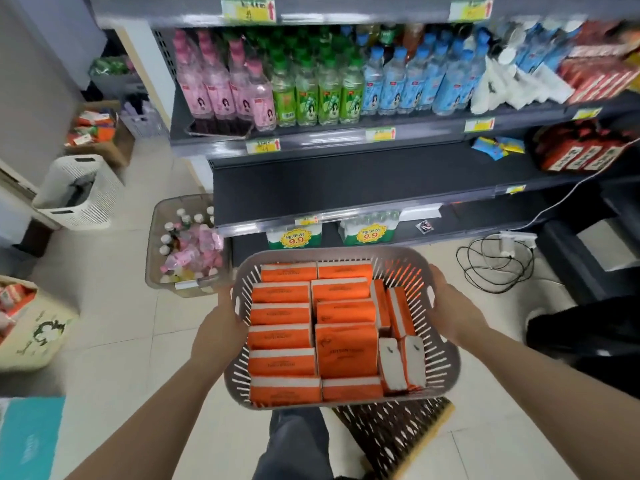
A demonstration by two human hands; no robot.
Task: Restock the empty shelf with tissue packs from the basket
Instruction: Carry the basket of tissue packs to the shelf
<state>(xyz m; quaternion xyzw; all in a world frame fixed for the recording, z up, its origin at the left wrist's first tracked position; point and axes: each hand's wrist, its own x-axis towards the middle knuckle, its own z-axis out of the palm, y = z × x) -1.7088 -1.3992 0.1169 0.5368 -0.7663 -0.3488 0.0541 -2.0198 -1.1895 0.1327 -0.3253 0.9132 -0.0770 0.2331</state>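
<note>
We note pale tiled floor (114,341), a grey wall (34,81) at left, a white slatted hamper (90,199) near it, and black cable (496,258) looped on the tiles at right.

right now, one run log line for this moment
left hand: holds basket left rim | right hand: holds right rim | tissue packs: in basket | empty shelf: unstocked

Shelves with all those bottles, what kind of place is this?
Most likely a small shop. The shelves carry rows of drink bottles, yellow price tags run along their edges, and the left hand and right hand hold a basket of orange tissue packs.
</note>
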